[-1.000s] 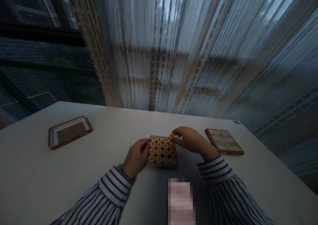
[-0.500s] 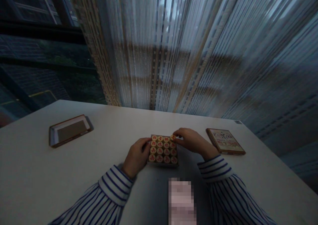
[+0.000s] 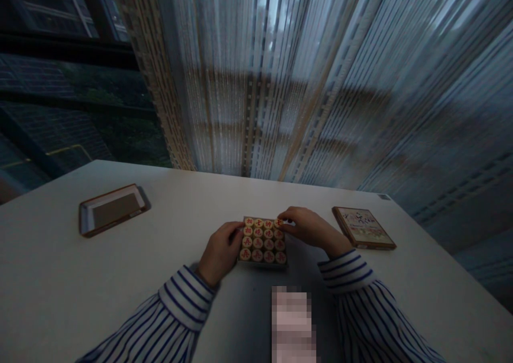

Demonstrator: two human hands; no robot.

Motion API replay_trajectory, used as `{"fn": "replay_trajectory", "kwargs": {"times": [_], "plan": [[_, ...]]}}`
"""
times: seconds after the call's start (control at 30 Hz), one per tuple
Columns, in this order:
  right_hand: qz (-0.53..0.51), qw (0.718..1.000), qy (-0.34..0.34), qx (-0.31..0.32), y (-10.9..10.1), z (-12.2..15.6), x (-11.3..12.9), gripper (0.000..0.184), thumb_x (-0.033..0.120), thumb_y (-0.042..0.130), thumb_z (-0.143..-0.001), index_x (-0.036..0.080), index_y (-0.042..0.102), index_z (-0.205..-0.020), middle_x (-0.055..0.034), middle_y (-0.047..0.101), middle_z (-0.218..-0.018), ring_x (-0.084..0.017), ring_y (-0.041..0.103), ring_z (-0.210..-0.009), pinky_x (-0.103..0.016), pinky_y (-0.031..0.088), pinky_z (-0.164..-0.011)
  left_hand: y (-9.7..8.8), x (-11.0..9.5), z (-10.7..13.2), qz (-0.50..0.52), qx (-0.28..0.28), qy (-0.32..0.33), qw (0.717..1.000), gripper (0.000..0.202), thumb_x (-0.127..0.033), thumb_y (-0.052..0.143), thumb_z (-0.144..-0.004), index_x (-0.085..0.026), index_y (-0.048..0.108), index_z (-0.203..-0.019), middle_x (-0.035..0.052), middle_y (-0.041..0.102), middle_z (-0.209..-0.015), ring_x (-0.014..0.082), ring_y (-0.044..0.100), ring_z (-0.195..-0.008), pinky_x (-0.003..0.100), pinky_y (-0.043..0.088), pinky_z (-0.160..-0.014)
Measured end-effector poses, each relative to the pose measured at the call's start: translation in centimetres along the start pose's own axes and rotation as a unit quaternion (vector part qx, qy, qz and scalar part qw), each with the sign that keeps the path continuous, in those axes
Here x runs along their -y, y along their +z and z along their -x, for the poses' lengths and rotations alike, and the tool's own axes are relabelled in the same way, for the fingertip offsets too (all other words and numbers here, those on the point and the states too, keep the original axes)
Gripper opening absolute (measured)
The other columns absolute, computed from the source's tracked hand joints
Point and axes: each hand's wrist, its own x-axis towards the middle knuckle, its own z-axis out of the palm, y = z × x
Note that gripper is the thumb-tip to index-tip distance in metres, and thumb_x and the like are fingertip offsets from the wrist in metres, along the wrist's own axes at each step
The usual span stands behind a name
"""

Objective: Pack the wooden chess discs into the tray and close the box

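A shallow square box (image 3: 262, 265) sits on the table in front of me, filled with rows of round Chinese chess pieces (image 3: 257, 243) marked with red characters. At its left side, my left hand (image 3: 218, 253) is closed on the box edge, thumb and fingers near the far left corner. My right hand (image 3: 310, 228) reaches in from the other side. Its thumb and fingers pinch the Chinese chess piece (image 3: 278, 223) at the box's far right corner, partly covering it.
On the left of the white table (image 3: 192, 197) lies an open, shallow rectangular tray (image 3: 82, 221). A flat box (image 3: 366, 226) with a printed cover rests to the right. String curtains (image 3: 256, 85) hang beyond the far edge. A pixelated patch hides the near middle.
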Motion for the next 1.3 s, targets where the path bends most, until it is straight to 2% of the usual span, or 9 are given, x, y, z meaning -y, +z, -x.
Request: {"fn": "replay_trajectory", "kwargs": {"times": [0.5,0.93,1.3], "plan": [[0.001,1.000,-0.007,0.008,0.26,-0.06,-0.37,0.026,0.031,0.047,-0.083,0.021,0.065,-0.099,-0.0069,0.065,-0.093,-0.018,0.058,-0.085,-0.026,0.040,-0.072,-0.08,-0.16,-0.04,0.007,-0.005,0.002,1.000,0.025,-0.026,0.045,-0.078,-0.018,0.063,-0.092,0.0054,0.067,-0.094,0.0175,0.062,-0.087,0.031,0.049,-0.080],[-0.009,1.000,-0.006,0.009,0.30,0.08,-0.66,0.028,0.031,0.047,-0.083,0.020,0.064,-0.102,-0.0078,0.065,-0.096,-0.019,0.058,-0.087,-0.027,0.041,-0.074,0.02,0.00,0.00,0.004,-0.002,-0.002,1.000,0.025,-0.025,0.045,-0.078,-0.017,0.063,-0.093,0.0064,0.067,-0.095,0.0177,0.061,-0.089,0.031,0.048,-0.081],[0.000,1.000,0.003,0.007,0.46,-0.22,-0.57,0.026,0.029,0.047,-0.083,0.020,0.066,-0.097,-0.0066,0.066,-0.095,-0.018,0.059,-0.086,-0.026,0.040,-0.074,-0.08,-0.13,-0.02,-0.014,0.011,0.003,1.000,0.027,-0.024,0.043,-0.079,-0.014,0.062,-0.096,0.0083,0.066,-0.097,0.0178,0.061,-0.090,0.033,0.048,-0.083]]}}
